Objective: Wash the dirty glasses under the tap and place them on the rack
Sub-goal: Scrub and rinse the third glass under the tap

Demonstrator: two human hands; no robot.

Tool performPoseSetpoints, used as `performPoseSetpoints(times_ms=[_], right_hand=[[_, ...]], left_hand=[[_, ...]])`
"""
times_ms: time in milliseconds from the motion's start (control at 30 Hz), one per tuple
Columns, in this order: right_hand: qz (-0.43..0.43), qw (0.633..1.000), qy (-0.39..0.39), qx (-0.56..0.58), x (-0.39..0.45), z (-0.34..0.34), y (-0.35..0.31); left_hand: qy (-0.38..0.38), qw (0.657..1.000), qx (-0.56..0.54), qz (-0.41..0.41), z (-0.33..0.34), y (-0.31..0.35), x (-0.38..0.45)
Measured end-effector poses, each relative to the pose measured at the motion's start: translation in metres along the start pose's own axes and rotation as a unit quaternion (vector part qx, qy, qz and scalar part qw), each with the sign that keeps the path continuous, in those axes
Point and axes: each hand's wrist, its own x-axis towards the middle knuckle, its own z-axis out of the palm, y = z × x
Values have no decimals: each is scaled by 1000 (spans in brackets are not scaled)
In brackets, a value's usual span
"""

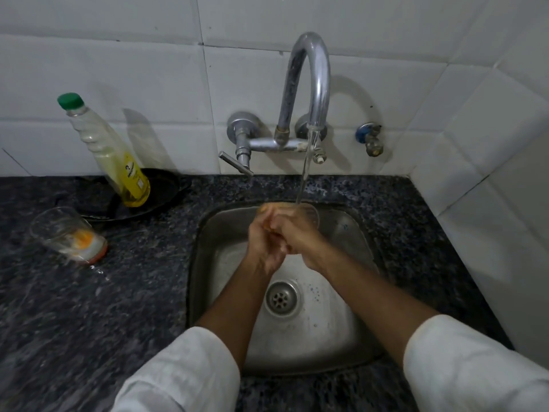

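My left hand (pixel 264 242) and my right hand (pixel 297 233) are bare: no gloves, and no ring, watch or bracelet that I can see on them or at the wrists. Both forearms are uncovered from the wrist up toward the elbow. My loose white cloth left sleeve (pixel 181 373) is pushed back and bunched in soft folds, its edge lying across the forearm. My matching white cloth right sleeve (pixel 472 364) is pushed back likewise, wide and creased, plain with no print or buttons showing.
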Motion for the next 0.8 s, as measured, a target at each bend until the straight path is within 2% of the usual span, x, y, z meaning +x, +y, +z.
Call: performPoseSetpoints(times_ms=[67,100,133,167,200,233,267,300,367,400,433,467,500,533,567,600,633,667,700,733,767,800], right_hand=[[-105,974,-81,-183,1,0,14],[-149,946,-88,-273,0,-3,17],[-162,930,-92,-316,5,-4,24],[-145,938,-80,-303,8,-5,24],[-98,962,-78,-241,10,-6,17],[-35,989,-67,-126,12,-7,8],[22,998,-55,14,16,-5,3],[36,996,-57,58,13,-8,-3],[-48,993,-91,-50,8,-12,6],[-84,970,-131,-189,5,-13,13],[-130,930,-144,-311,2,-13,17],[-138,905,-143,-376,2,-13,23],[-131,909,-129,-375,3,-11,23],[-93,942,-113,-301,5,-11,17],[-50,980,-80,-177,7,-11,11],[-7,999,-47,-20,6,-9,4],[-2,998,-42,38,3,-9,2],[-21,997,-64,22,1,-12,6],[-77,987,-111,-83,-1,-12,14],[-87,962,-157,-203,-6,-14,18],[-110,939,-155,-288,-4,-13,26],[-98,933,-148,-314,-4,-14,29]], left_hand=[[11,999,40,-17,2,9,2],[23,996,74,-44,2,14,3],[36,992,100,-66,1,16,4],[35,991,111,-71,-1,16,4],[24,992,106,-56,-3,11,1],[2,997,70,-33,-6,5,-2],[-6,1000,29,-10,-9,0,-3],[-14,1000,-9,0,-11,-4,0],[-11,1000,-13,-14,-13,0,8],[6,999,27,-42,-12,4,12],[25,994,72,-74,-12,8,15],[42,989,109,-91,-11,9,13],[38,987,121,-96,-12,7,12],[15,990,110,-85,-13,3,10],[-5,995,78,-58,-13,-2,7],[-14,999,38,-30,-13,-6,5],[-15,1000,10,-8,-12,-7,5],[-6,1000,11,3,-11,-5,5],[7,999,30,-7,-11,-2,5],[31,997,68,-35,-8,2,6],[57,991,110,-59,-6,5,7],[64,986,132,-73,-4,6,3]])
